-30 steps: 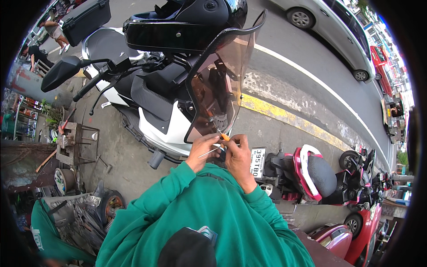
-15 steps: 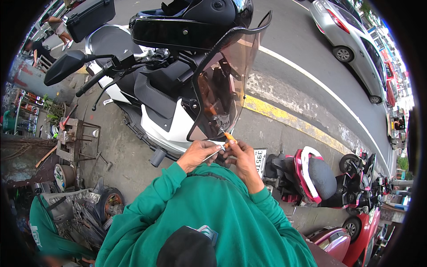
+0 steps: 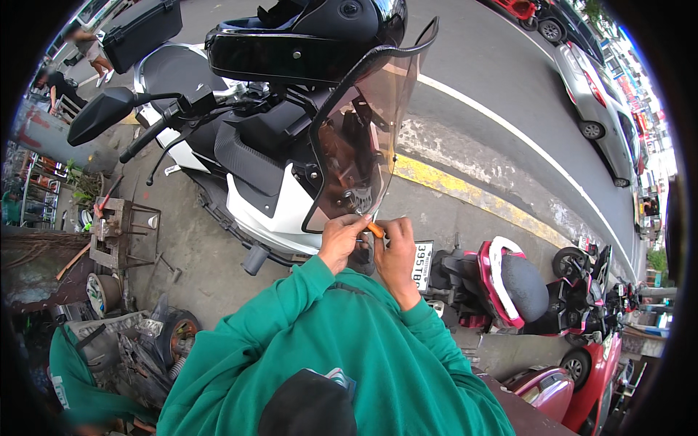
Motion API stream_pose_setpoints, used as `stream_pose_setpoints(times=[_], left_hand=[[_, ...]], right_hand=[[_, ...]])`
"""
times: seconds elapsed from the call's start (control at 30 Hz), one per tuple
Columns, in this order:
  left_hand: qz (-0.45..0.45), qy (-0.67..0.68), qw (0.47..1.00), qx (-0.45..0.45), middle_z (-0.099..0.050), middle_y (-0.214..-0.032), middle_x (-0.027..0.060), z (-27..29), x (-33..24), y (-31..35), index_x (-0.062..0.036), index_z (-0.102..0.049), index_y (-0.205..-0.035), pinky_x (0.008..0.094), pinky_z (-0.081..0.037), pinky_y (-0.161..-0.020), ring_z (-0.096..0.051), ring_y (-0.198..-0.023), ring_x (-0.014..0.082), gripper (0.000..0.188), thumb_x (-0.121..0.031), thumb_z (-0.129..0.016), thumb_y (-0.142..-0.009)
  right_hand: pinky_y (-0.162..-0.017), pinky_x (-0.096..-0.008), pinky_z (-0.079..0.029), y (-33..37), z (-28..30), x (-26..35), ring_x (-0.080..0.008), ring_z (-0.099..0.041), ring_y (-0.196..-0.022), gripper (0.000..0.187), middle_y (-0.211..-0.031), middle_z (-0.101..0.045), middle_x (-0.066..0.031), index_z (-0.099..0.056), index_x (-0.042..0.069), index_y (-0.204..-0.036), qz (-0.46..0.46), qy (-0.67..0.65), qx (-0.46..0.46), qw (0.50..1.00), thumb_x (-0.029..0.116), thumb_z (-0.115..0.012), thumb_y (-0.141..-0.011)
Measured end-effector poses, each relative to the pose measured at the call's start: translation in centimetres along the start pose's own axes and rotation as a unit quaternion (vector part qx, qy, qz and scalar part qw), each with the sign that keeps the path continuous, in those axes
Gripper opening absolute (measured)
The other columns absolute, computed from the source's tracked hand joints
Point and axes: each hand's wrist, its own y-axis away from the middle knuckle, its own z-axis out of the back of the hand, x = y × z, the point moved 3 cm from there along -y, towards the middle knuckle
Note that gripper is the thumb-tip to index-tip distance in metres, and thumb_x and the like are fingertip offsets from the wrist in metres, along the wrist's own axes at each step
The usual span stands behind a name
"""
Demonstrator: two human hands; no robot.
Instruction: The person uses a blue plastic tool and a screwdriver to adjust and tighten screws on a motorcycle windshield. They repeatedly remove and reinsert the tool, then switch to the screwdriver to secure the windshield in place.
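Observation:
Both hands meet in front of my chest, below the lower edge of the tinted windshield (image 3: 349,160) of a white and black scooter (image 3: 265,200). A small orange-handled tool (image 3: 375,229) slants between them; its exact kind is not clear. My right hand (image 3: 396,258) is closed around its lower end. At its upper end, the thumb and fingers of my left hand (image 3: 337,243) are pinched together. Whatever the left fingers hold is too small or hidden to name.
A black helmet (image 3: 305,47) rests on the scooter behind the windshield. To the right stands a pink and black scooter (image 3: 502,283) beside a licence plate (image 3: 422,265). A worn stool (image 3: 109,229) is at left. A silver car (image 3: 596,94) is on the road.
The hands have drawn closer around the orange-handled tool, the left shifting right. A thin metal rod seen at the left fingers no longer shows. The silver car has moved farther right.

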Motion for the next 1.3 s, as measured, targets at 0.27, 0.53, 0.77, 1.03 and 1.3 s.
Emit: stream_pose_setpoints(times=[0.27, 0.53, 0.77, 1.03, 1.3], left_hand=[[-0.004, -0.007, 1.0, 0.004, -0.071, -0.096, 0.0009, 0.1, 0.5, 0.1, -0.0021, -0.075, -0.112, 0.0269, -0.055, -0.067, -0.063, -0.078, 0.0077, 0.026, -0.027, -0.074, -0.104], [0.076, 0.155, 0.972, 0.157, -0.073, -0.108, 0.0023, 1.8, 1.6, 0.1, -0.0048, -0.071, -0.125, 0.0307, -0.058, -0.081, -0.068, -0.096, 0.0121, 0.029, -0.028, -0.068, -0.108], [0.097, 0.188, 0.953, 0.217, -0.073, -0.118, 0.0051, 2.9, 0.7, 1.5, -0.0096, -0.065, -0.137, 0.0373, -0.061, -0.079, -0.071, -0.098, 0.0179, 0.04, -0.037, -0.064, -0.108], [0.027, -0.142, 0.976, 0.161, -0.07, -0.088, 0.0018, 5.6, -0.2, 5.2, -0.0046, -0.076, -0.124, 0.0276, -0.052, -0.064, -0.063, -0.074, 0.0104, 0.029, -0.026, -0.071, -0.105], [-0.017, -0.145, 0.979, 0.144, -0.072, -0.086, 0.0029, 5.9, 2.0, 4.2, -0.001, -0.076, -0.118, 0.0258, -0.052, -0.064, -0.061, -0.069, 0.0082, 0.022, -0.018, -0.07, -0.105]], right_hand=[[-0.058, -0.0249, -0.056, 0.6, -0.8, -0.8, -0.0141, -0.068, -0.079, 0.039, -0.102, -0.068, -0.0115, -0.053, -0.006, -0.125, -0.402, -0.443, 0.076, 0.798, 0.015, -0.076, -0.101], [-0.084, -0.0438, -0.052, -0.7, 0.3, 2.4, -0.0332, -0.063, -0.098, 0.027, -0.104, -0.063, -0.0129, -0.076, 0.004, -0.095, 0.076, -0.052, 0.046, 0.995, -0.015, -0.067, -0.078], [-0.08, -0.0412, -0.05, -0.6, 0.8, 2.4, -0.0299, -0.061, -0.093, 0.029, -0.097, -0.059, -0.0127, -0.082, 0.007, -0.103, 0.003, -0.098, 0.049, 0.994, -0.007, -0.074, -0.078], [-0.084, -0.0408, -0.052, -0.9, 0.4, 3.1, -0.0314, -0.063, -0.097, 0.024, -0.102, -0.058, -0.0148, -0.077, 0.002, -0.097, 0.092, -0.005, 0.073, 0.993, -0.013, -0.071, -0.079], [-0.062, -0.0237, -0.055, 1.3, -0.1, 0.0, -0.0103, -0.063, -0.088, 0.034, -0.109, -0.064, -0.0106, -0.065, -0.005, -0.126, -0.332, -0.383, 0.044, 0.861, 0.017, -0.073, -0.102]])
